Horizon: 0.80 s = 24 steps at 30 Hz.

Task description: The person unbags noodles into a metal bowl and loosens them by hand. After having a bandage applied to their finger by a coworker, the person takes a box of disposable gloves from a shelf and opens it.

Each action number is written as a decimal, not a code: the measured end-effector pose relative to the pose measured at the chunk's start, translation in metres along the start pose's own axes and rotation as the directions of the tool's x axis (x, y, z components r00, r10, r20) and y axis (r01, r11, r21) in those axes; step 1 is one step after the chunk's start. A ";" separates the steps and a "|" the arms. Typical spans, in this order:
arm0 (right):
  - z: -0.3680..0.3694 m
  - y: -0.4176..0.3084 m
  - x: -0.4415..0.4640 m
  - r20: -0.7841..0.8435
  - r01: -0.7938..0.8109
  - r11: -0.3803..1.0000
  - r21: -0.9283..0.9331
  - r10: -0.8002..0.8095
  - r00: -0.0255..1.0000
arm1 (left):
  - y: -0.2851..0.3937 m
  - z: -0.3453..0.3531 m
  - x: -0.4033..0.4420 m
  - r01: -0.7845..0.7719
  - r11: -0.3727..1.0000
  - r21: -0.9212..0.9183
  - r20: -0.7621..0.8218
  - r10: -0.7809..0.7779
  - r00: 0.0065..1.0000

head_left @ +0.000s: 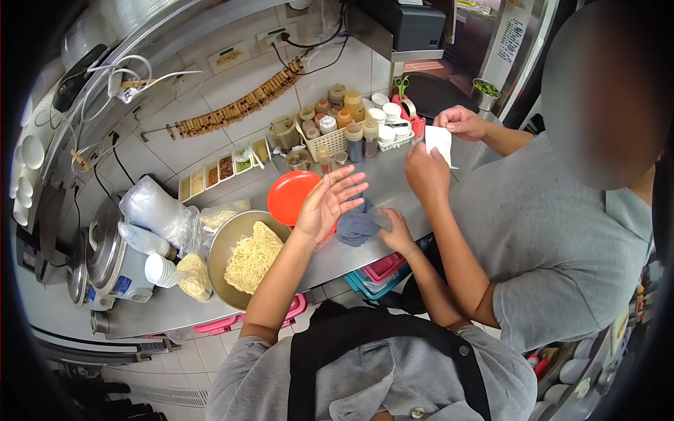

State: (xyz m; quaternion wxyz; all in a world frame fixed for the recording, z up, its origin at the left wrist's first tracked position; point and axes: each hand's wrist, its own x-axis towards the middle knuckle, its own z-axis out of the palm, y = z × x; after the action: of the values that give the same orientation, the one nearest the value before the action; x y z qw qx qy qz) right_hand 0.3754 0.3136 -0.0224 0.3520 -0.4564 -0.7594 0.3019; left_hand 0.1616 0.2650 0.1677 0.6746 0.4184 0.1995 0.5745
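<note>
My left hand [328, 203] is raised, palm showing and fingers spread, with nothing in it. It is in front of a round orange-red plate [289, 198]. My right hand [397, 233] is bent around a small greyish see-through thing [381, 218] that I cannot make out, at the edge of a crumpled blue-grey cloth [357, 229]. A large metal bowl [220, 270] with pale noodles [251, 261] stands left of my left forearm.
At right a co-worker's hands [430, 172] hold a white paper slip [439, 144]. Sauce bottles [353, 140] in a basket, small white cups [387, 126] and a topping tray [210, 175] line the wall. Bagged noodles [193, 276] and lidded pots [112, 252] stand at left.
</note>
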 end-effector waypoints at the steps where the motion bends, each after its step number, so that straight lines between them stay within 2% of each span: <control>1: -0.001 -0.001 0.002 -0.033 -0.022 1.000 0.001 0.022 0.999 | -0.003 0.001 0.003 0.018 1.000 0.000 -0.026 -0.018 1.000; 6: 0.001 -0.019 0.013 -0.130 -0.023 1.000 0.014 0.025 0.991 | -0.007 -0.009 0.028 0.023 1.000 0.013 0.010 -0.024 1.000; 8: 0.009 -0.031 0.016 -0.231 0.022 0.984 -0.177 -0.063 0.971 | -0.005 -0.014 0.038 0.028 0.999 0.041 0.028 -0.029 0.999; 9: 0.015 -0.033 0.017 -0.242 0.010 0.984 -0.177 -0.054 0.969 | -0.004 -0.016 0.042 0.028 0.997 0.074 0.028 -0.030 0.999; 12: 0.027 -0.035 0.018 -0.195 0.043 0.961 -0.272 -0.099 0.976 | 0.002 -0.019 0.048 0.016 0.987 0.159 0.045 -0.024 0.999; 14: 0.044 -0.022 0.015 0.035 -0.013 0.932 -0.361 0.027 0.999 | 0.007 -0.027 0.052 -0.003 0.977 0.211 0.055 -0.009 0.998; 16: 0.056 0.000 0.016 0.080 0.007 0.923 -0.386 0.025 0.996 | 0.012 -0.038 0.055 -0.048 0.862 0.504 0.065 0.017 0.998; 18: 0.058 0.006 0.028 -0.015 -0.036 0.974 -0.223 0.033 0.999 | 0.015 -0.046 0.057 -0.091 0.823 0.561 0.058 0.071 0.996; 19: 0.056 0.003 0.036 -0.012 -0.034 0.975 -0.218 0.032 0.999 | 0.017 -0.051 0.059 -0.202 0.618 0.760 0.141 0.146 0.979; 20: 0.053 0.000 0.047 -0.171 0.011 0.987 -0.163 -0.039 0.984 | 0.020 -0.056 0.059 -0.295 0.355 0.887 0.241 0.190 0.952; 21: 0.048 -0.007 0.058 -0.332 0.063 0.991 -0.116 -0.099 0.938 | 0.022 -0.056 0.059 -0.256 0.336 0.906 0.201 0.189 0.961; 22: 0.043 -0.019 0.067 -0.334 0.063 0.992 -0.112 -0.097 0.938 | 0.022 -0.062 0.060 -0.255 0.333 0.908 0.202 0.186 0.962; 23: 0.036 -0.030 0.075 -0.383 -0.047 0.992 0.119 0.090 0.919 | 0.019 -0.071 0.064 -0.281 0.247 0.927 0.235 0.202 0.951; 24: 0.030 -0.039 0.083 -0.388 -0.140 0.927 0.347 0.278 0.879 | 0.017 -0.077 0.067 -0.306 0.158 0.939 0.270 0.216 0.938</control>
State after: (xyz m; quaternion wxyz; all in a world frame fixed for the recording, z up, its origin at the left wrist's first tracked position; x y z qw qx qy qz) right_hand 0.3046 0.3692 0.0130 0.5426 -0.5313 -0.5516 0.3450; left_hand 0.1109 0.3540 0.1515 0.1595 0.7951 0.4149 0.4125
